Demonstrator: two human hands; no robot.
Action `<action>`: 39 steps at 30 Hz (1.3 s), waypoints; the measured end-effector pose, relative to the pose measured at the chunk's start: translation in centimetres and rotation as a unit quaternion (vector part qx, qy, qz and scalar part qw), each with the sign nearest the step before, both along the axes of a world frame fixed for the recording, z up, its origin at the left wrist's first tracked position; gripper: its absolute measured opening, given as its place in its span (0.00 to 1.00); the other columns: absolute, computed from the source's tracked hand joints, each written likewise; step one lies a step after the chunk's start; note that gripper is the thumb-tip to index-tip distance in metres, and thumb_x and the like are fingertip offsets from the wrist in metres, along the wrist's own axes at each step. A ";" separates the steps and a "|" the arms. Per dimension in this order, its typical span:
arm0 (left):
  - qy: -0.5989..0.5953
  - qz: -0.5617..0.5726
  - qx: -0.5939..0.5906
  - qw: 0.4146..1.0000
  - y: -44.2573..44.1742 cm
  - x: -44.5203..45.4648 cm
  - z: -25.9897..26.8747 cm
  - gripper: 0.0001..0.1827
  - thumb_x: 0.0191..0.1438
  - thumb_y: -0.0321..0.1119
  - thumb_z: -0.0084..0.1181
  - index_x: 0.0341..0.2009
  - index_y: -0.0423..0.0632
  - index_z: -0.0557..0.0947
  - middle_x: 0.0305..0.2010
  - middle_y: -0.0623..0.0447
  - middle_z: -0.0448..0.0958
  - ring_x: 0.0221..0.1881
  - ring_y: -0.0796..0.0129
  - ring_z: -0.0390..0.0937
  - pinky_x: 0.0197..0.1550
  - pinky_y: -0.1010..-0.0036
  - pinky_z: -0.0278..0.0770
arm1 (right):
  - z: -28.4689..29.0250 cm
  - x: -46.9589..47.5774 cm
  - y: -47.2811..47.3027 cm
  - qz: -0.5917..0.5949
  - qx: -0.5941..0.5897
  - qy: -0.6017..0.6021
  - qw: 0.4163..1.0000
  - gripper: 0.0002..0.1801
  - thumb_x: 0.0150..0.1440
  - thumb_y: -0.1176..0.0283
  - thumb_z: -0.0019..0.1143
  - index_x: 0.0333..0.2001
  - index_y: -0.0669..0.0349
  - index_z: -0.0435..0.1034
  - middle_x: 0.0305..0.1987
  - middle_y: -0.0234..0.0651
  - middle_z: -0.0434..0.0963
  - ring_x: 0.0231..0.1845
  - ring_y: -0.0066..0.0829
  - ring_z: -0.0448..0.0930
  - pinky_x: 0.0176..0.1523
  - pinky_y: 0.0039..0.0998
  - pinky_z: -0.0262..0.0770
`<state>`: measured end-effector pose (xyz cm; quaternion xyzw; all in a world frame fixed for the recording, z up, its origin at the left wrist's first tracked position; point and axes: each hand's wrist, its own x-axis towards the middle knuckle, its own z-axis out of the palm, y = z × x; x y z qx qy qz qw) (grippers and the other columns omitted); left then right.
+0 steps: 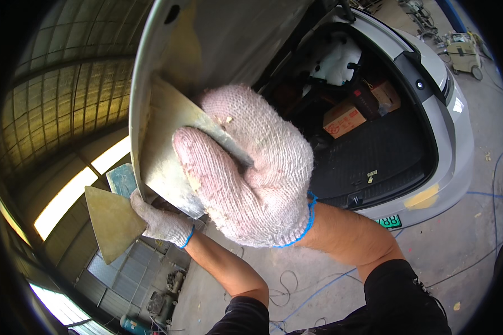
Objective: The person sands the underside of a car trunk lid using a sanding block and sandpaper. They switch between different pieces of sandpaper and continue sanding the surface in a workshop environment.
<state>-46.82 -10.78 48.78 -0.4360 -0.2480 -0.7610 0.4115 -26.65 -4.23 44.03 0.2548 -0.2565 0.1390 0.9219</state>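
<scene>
My right hand (255, 167), in a pinkish-white knitted glove, grips a wide metal putty spreader (163, 155) between thumb and fingers. The spreader's blade lies against or very close to the raised tailgate (243, 37), on a part with a yellowish filler patch (188, 37). Lower left, my gloved left hand (159, 217) holds a triangular spreader (113, 224) with a dull yellowish face. Just behind that hand, a greenish flat plate (122, 181) shows; whether it is held too cannot be told.
The car's open boot holds cardboard boxes (344, 121). Filler marks the rear bumper (421, 197). A blue hose (327, 293) and thin cables cross the concrete floor. A wheeled machine (463, 54) stands upper right, a compressor (161, 307) lower left.
</scene>
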 end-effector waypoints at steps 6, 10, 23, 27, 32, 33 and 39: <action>0.000 0.005 -0.001 1.000 0.0 0.0 0.0 0.11 0.53 0.36 0.54 0.35 0.41 0.80 0.33 0.55 0.76 0.28 0.73 0.73 0.28 0.77 0.72 | -0.1 0.3 0.6 -0.018 0.002 -0.023 1.000 0.04 0.56 0.77 0.49 0.31 0.66 0.66 0.16 0.40 0.67 0.14 0.35 0.74 0.17 0.29 0.65; 0.000 0.005 -0.002 1.000 -0.1 -0.1 0.0 0.11 0.53 0.36 0.54 0.35 0.41 0.80 0.33 0.55 0.76 0.28 0.73 0.73 0.29 0.76 0.72 | -0.5 1.0 0.2 -0.037 -0.044 -0.066 0.996 0.06 0.56 0.74 0.51 0.34 0.66 0.67 0.17 0.43 0.70 0.15 0.38 0.76 0.17 0.29 0.69; -0.003 0.001 -0.015 1.000 -0.5 -0.3 0.1 0.11 0.53 0.35 0.54 0.35 0.40 0.80 0.33 0.55 0.76 0.29 0.72 0.73 0.31 0.76 0.73 | -1.8 2.2 -1.0 -0.020 -0.128 -0.170 0.977 0.11 0.56 0.72 0.59 0.37 0.70 0.68 0.19 0.39 0.73 0.20 0.28 0.79 0.24 0.24 0.72; -0.002 -0.003 -0.015 1.000 -0.3 -0.1 0.3 0.11 0.54 0.35 0.53 0.35 0.40 0.80 0.33 0.55 0.76 0.30 0.72 0.73 0.31 0.76 0.73 | -1.7 1.4 -0.5 -0.018 -0.115 -0.121 0.986 0.11 0.55 0.73 0.59 0.37 0.70 0.69 0.18 0.39 0.72 0.19 0.27 0.78 0.25 0.23 0.72; 0.000 0.000 -0.015 1.000 -0.4 -0.1 0.4 0.11 0.54 0.35 0.53 0.34 0.40 0.80 0.33 0.55 0.76 0.30 0.72 0.73 0.32 0.75 0.73 | -1.4 1.1 -1.2 0.009 -0.117 -0.098 0.988 0.10 0.54 0.73 0.60 0.35 0.70 0.70 0.20 0.40 0.72 0.19 0.27 0.76 0.24 0.24 0.71; -0.001 0.001 -0.016 1.000 -0.4 -0.1 0.3 0.11 0.54 0.35 0.53 0.34 0.40 0.80 0.33 0.55 0.76 0.30 0.72 0.73 0.32 0.75 0.73 | -1.4 1.1 -1.1 0.010 -0.117 -0.098 0.988 0.10 0.54 0.73 0.60 0.35 0.70 0.70 0.21 0.40 0.72 0.19 0.28 0.76 0.24 0.24 0.71; 0.000 0.003 -0.014 1.000 0.0 -0.2 0.2 0.11 0.54 0.35 0.53 0.34 0.40 0.79 0.33 0.55 0.76 0.31 0.72 0.73 0.33 0.75 0.73 | -1.2 0.7 -1.1 -0.007 -0.125 -0.070 0.990 0.10 0.54 0.74 0.60 0.35 0.70 0.70 0.22 0.41 0.72 0.19 0.29 0.76 0.24 0.24 0.71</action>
